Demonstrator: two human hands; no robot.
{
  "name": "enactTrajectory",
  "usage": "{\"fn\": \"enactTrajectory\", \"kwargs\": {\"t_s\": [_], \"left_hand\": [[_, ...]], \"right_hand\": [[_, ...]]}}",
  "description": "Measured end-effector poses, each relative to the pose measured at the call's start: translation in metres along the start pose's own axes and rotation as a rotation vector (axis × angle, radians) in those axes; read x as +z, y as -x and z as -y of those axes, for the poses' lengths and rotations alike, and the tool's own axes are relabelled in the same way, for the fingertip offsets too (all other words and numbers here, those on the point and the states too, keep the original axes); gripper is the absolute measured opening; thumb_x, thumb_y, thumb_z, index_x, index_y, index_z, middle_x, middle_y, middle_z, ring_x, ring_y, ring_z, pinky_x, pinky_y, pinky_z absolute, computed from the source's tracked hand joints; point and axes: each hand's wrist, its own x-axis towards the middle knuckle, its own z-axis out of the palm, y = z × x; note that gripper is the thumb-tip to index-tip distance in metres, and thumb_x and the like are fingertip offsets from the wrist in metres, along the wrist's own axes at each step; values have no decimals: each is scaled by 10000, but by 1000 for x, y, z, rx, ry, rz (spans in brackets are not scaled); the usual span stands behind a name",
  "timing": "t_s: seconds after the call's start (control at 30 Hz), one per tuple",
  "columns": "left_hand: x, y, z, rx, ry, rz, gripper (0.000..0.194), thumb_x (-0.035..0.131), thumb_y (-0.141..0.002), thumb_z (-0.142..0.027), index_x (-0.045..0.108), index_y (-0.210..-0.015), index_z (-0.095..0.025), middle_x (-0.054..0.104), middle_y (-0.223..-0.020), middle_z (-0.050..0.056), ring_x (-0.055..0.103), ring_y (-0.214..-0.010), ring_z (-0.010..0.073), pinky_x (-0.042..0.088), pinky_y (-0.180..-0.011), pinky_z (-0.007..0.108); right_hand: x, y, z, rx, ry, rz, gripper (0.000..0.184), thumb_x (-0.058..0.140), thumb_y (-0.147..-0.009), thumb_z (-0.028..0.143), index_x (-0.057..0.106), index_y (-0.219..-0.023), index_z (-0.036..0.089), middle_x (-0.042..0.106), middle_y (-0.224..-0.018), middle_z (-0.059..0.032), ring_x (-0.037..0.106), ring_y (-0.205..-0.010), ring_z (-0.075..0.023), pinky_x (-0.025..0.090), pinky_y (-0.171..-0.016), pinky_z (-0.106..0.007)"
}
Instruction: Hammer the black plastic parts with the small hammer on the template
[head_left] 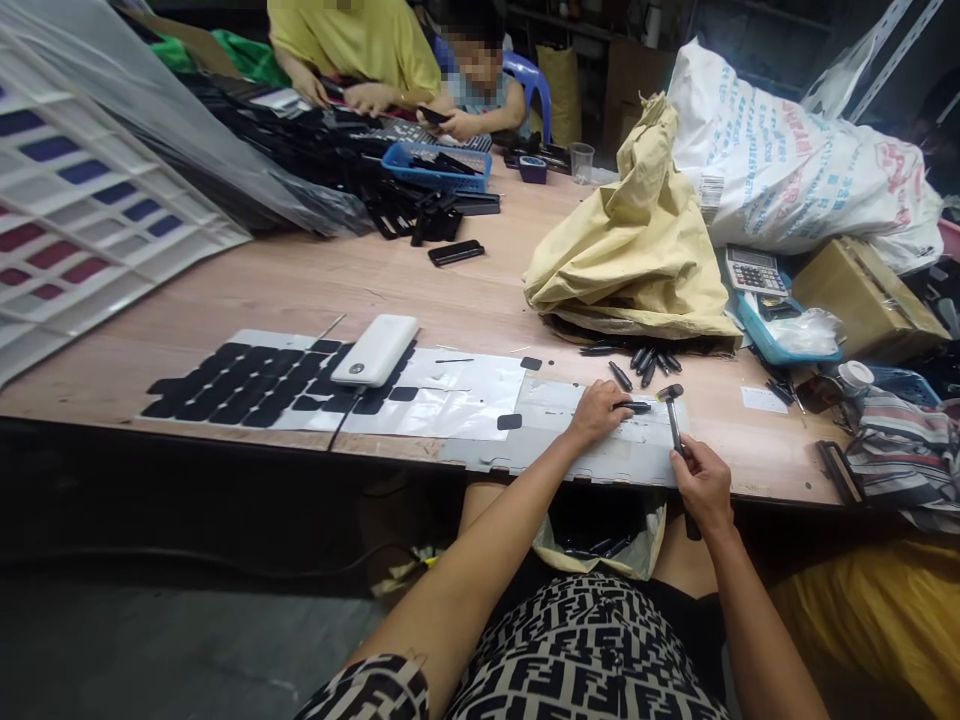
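We see a small black piece [639, 407] at the grey board [637, 455], gripped by the left hand [598, 412]. Right hand [703, 480] grasps a hammer [676, 428] by its handle, head up just beside the piece's tip. Beyond, we have a loose pile of black pieces [648, 362] in front of a yellow sack [634, 255]. To the left, we note a white sheet [457, 412] with a white device [377, 348] over black pads [274, 375].
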Motion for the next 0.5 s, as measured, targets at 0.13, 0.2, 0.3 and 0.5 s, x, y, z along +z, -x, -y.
{"fn": "enactTrajectory", "kwargs": {"t_s": [0.13, 0.2, 0.3, 0.5], "left_hand": [[2, -1, 2, 6, 4, -12, 179, 694, -842, -278, 777, -1000, -266, 611, -868, 33, 530, -926, 205, 442, -896, 362], [2, -1, 1, 2, 6, -13, 170, 699, -841, -273, 780, -991, -265, 603, -858, 30, 526, -917, 202, 442, -888, 357], [0, -2, -1, -2, 4, -16, 172, 712, -833, -263, 783, -988, -239, 595, -847, 34, 519, -894, 200, 445, -863, 352], [-2, -2, -4, -1, 6, -13, 146, 703, -838, -239, 787, -957, -248, 581, -832, 33, 512, -892, 201, 440, -855, 353]], "right_hand": [[6, 8, 5, -114, 40, -18, 318, 568, -886, 320, 714, -1125, 170, 674, -828, -57, 582, -659, -158, 509, -667, -286], [10, 9, 4, -161, 71, -12, 306, 566, -886, 303, 713, -1118, 168, 687, -840, -60, 592, -666, -160, 512, -679, -291], [13, 7, 4, -190, 104, -9, 283, 557, -885, 288, 720, -1084, 168, 685, -802, -51, 585, -638, -158, 506, -657, -288], [17, 7, 14, -244, 102, -22, 285, 554, -896, 270, 713, -1109, 168, 675, -788, -50, 586, -659, -163, 508, -680, -293]]}}
